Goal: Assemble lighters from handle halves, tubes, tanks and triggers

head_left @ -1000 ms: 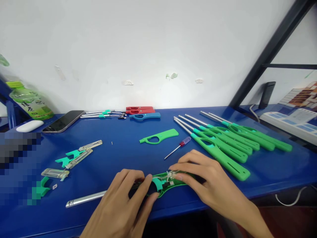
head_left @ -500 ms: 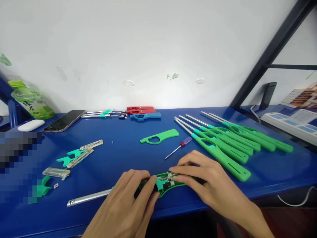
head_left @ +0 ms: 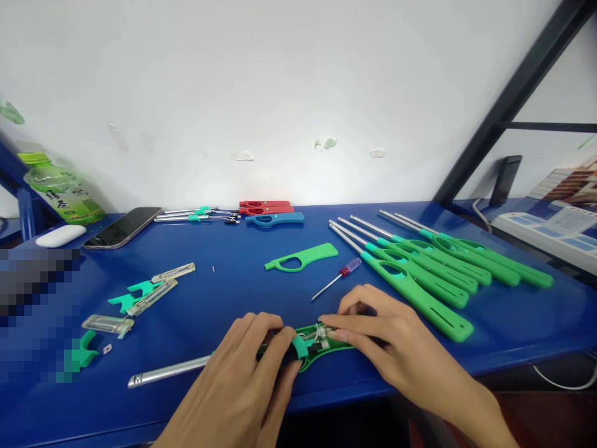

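Note:
A long-nosed gas lighter (head_left: 321,360) lies opened near the table's front edge, its inner parts showing in the green half shell and its metal tube (head_left: 168,371) pointing left. My left hand (head_left: 237,373) is closed around its middle, thumb and finger at the teal trigger (head_left: 302,346). At the handle, my right hand (head_left: 396,342) pinches the inner parts by the small metal valve (head_left: 323,331); its palm hides the handle's far end. Beyond the hands lie a loose green half shell (head_left: 317,252) and a screwdriver (head_left: 336,279) with a red and purple handle.
Several green lighters (head_left: 420,280) lie at the right. Clear fuel tanks (head_left: 153,297) and teal triggers (head_left: 84,350) are scattered left, near a tiny screw (head_left: 213,269). Along the wall are a bottle (head_left: 65,193), a phone (head_left: 124,228), metal tubes (head_left: 180,218), and red (head_left: 265,207) and blue shells (head_left: 275,219).
Both hands stay on the opened lighter with almost no movement. The right fingers shift slightly at the valve, and the view drifts a little.

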{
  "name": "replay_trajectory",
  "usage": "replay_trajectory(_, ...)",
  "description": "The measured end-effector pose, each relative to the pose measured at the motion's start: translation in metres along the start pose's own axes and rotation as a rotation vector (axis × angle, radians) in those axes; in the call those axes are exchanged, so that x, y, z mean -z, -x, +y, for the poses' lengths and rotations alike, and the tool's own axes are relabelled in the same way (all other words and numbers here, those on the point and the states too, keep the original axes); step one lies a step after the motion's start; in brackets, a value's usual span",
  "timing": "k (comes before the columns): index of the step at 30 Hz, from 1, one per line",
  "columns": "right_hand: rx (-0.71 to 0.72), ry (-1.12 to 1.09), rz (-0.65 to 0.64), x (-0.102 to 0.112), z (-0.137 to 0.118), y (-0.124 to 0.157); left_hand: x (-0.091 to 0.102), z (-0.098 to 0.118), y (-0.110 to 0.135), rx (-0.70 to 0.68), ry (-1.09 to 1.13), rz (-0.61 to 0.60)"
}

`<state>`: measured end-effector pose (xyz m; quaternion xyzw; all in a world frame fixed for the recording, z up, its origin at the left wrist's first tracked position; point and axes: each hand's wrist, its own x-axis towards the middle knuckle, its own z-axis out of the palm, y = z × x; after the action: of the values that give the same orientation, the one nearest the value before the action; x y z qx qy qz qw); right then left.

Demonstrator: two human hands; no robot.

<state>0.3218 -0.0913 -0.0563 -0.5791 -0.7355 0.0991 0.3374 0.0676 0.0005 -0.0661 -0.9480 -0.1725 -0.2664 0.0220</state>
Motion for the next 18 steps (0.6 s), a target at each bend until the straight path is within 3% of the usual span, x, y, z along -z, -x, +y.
replay_trajectory(11, 0.025, 0.016, -0.046, 0.002, 0.002, 0.001, 0.004, 0.001, -0.003, -0.057, -0.084, -0.079)
replay_trajectory(18, 0.035, 0.017, -0.022, 0.003, 0.002, 0.0, 0.009, 0.006, -0.013, 0.033, -0.021, -0.196)
